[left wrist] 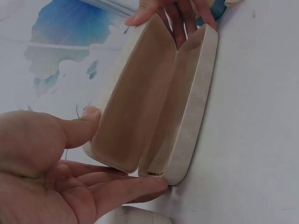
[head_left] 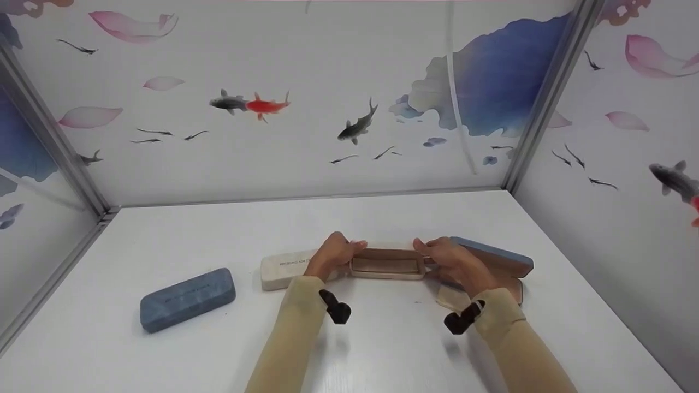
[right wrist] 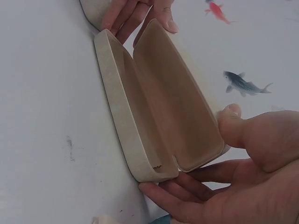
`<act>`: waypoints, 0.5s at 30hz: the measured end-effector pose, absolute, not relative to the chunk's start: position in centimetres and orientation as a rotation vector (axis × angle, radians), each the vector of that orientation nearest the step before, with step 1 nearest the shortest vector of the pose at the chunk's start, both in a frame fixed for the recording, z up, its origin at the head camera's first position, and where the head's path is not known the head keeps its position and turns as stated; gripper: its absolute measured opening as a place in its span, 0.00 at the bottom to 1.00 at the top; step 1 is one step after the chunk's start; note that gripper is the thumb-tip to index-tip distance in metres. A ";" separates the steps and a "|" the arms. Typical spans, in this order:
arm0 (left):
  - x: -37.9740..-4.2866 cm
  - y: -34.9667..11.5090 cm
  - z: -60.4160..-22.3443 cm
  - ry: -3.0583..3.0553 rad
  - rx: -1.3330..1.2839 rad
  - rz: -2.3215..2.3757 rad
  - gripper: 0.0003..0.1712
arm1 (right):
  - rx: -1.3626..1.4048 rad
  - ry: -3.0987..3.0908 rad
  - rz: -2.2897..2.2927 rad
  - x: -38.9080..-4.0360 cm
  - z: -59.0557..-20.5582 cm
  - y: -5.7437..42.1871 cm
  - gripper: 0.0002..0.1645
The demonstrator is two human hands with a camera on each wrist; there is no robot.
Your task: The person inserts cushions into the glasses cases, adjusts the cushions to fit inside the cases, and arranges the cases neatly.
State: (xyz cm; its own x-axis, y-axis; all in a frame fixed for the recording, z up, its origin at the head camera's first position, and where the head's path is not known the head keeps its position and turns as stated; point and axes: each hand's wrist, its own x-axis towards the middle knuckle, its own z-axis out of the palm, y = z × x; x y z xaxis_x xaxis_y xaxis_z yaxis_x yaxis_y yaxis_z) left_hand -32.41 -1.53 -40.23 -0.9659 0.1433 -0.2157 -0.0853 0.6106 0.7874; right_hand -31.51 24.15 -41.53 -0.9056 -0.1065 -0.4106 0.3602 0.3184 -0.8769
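Head view: one open cream case (head_left: pixel 387 264), long axis crosswise between our left hand (head_left: pixel 333 254) and right hand (head_left: pixel 452 258), each pinching an end, neither nearer.

Closed blue case (head_left: pixel 188 301) left on white table (head_left: pixel 191 234); fish-printed wall (head_left: pixel 327 60) behind.

Head camera: high, facing forward and down over bench (head_left: pixel 393 349), farthest off. Wrist cameras: close, left facing rightward, right facing leftward, sharing open case (left wrist: pixel 145 102) from opposite ends.
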 end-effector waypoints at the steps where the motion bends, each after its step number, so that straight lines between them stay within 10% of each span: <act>1: -32.4 -1.6 -40.3 2.576 0.054 1.282 0.32 | 0.218 2.201 -1.610 -31.4 -41.5 24.3 0.45; 15: -32.2 -2.5 -41.2 2.577 0.113 1.275 0.26 | 0.093 2.255 -1.573 -30.9 -42.0 24.7 0.36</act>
